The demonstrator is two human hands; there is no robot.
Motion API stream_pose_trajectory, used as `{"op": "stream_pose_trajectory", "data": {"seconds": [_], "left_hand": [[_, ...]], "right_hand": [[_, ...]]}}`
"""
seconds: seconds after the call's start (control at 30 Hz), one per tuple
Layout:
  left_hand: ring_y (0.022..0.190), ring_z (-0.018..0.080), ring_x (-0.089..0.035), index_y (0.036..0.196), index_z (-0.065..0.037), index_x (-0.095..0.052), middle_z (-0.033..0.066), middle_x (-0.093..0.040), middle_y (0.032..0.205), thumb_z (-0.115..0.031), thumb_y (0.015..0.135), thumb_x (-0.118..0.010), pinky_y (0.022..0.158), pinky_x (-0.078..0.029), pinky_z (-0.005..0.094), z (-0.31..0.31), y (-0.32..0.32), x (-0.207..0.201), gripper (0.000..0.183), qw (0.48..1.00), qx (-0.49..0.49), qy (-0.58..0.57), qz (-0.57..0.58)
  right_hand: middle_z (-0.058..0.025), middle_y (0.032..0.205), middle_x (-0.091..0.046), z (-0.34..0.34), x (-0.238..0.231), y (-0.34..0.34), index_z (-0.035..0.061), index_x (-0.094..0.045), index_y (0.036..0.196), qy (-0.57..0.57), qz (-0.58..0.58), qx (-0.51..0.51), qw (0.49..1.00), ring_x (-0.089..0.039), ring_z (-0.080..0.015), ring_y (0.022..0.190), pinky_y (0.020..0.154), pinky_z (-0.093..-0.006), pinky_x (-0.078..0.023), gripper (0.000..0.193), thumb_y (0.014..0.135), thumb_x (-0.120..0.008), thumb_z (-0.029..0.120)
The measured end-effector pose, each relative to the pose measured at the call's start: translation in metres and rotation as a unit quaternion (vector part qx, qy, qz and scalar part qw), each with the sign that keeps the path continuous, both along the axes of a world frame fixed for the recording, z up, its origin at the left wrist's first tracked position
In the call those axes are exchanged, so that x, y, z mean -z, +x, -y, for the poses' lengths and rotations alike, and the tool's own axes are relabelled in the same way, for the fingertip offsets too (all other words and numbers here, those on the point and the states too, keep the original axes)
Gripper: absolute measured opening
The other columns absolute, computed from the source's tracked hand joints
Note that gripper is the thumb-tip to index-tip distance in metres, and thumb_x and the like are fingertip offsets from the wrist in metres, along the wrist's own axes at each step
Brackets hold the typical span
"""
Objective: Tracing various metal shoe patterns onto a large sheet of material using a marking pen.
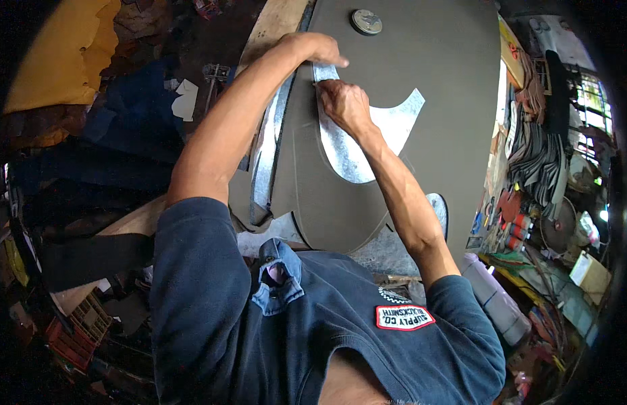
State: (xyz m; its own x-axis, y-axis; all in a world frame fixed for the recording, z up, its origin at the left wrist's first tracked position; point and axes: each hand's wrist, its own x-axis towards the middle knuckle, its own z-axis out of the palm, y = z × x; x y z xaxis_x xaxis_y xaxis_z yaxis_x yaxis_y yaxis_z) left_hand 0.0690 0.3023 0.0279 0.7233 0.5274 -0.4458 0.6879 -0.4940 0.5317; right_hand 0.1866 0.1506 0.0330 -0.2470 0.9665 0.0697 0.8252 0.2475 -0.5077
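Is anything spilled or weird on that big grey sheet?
Nothing stands out; I see no spill. The curved silver piece lies on the grey sheet beneath the right hand, with a round tin beyond.

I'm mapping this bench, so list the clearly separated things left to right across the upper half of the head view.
Ragged-edged yellow sheet → white cut scrap → long silvery strip → curved silvery template → bunched dark cut pieces.

a silvery, curved template [346, 156] lies flat on a dark grey-brown sheet [455, 142].
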Motion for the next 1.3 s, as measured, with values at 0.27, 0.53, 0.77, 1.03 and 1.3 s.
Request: {"op": "stream_pose_trajectory", "data": {"seconds": [0.27, 0.53, 0.77, 1.03, 1.3], "left_hand": [[0.141, 0.0306, -0.025, 0.109, -0.012, -0.06, 0.0129, -0.034, 0.15, -0.035, 0.066, -0.081, 0.11, -0.028, 0.0514, 0.079, -0.017, 0.007, 0.054, 0.991, -0.023, 0.132, -0.022], [0.142, 0.0311, -0.023, 0.116, -0.01, -0.056, 0.0143, -0.03, 0.151, -0.037, 0.071, -0.079, 0.11, -0.026, 0.0564, 0.088, -0.021, 0.015, 0.057, 0.984, -0.035, 0.173, 0.011], [0.139, 0.0303, -0.028, 0.117, -0.011, -0.056, 0.0109, -0.04, 0.142, -0.042, 0.069, -0.079, 0.106, -0.03, 0.0563, 0.082, -0.022, 0.026, 0.062, 0.978, -0.012, 0.205, 0.042], [0.138, 0.0298, -0.029, 0.117, -0.008, -0.054, 0.0108, -0.04, 0.14, -0.037, 0.071, -0.078, 0.106, -0.031, 0.0556, 0.083, -0.025, 0.027, 0.059, 0.977, -0.006, 0.209, 0.034], [0.135, 0.0305, -0.033, 0.111, -0.009, -0.054, 0.011, -0.041, 0.138, -0.034, 0.072, -0.077, 0.105, -0.033, 0.053, 0.083, -0.026, 0.022, 0.052, 0.977, -0.001, 0.209, 0.045]], "right_hand": [[-0.0183, 0.081, -0.066, 0.057, -0.001, 0.001, 0.0024, -0.065, 0.086, 0.005, -0.004, -0.003, 1.0, -0.064, -0.0367, 0.08, 0.07, -0.0457, -0.052, 0.014, 0.077, -0.059, 0.012], [-0.0136, 0.085, -0.068, 0.123, -0.017, 0.018, 0.0057, -0.069, 0.098, -0.087, 0.019, -0.015, 0.996, -0.064, -0.033, 0.082, 0.073, -0.0422, -0.052, 0.021, 0.08, -0.061, 0.01], [-0.0141, 0.083, -0.066, 0.168, -0.029, 0.055, 0.006, -0.07, 0.096, -0.112, 0.027, -0.012, 0.993, -0.064, -0.0322, 0.081, 0.074, -0.0421, -0.052, 0.019, 0.081, -0.061, 0.011], [-0.017, 0.091, -0.069, 0.169, -0.039, 0.109, 0.0037, -0.071, 0.095, -0.179, 0.038, 0.034, 0.983, -0.067, -0.0339, 0.084, 0.077, -0.041, -0.053, 0.02, 0.082, -0.059, 0.013], [-0.0164, 0.087, -0.07, 0.133, -0.034, 0.152, 0.0019, -0.071, 0.093, -0.169, 0.068, 0.048, 0.982, -0.067, -0.0335, 0.081, 0.078, -0.04, -0.053, 0.022, 0.08, -0.058, 0.012]]}}
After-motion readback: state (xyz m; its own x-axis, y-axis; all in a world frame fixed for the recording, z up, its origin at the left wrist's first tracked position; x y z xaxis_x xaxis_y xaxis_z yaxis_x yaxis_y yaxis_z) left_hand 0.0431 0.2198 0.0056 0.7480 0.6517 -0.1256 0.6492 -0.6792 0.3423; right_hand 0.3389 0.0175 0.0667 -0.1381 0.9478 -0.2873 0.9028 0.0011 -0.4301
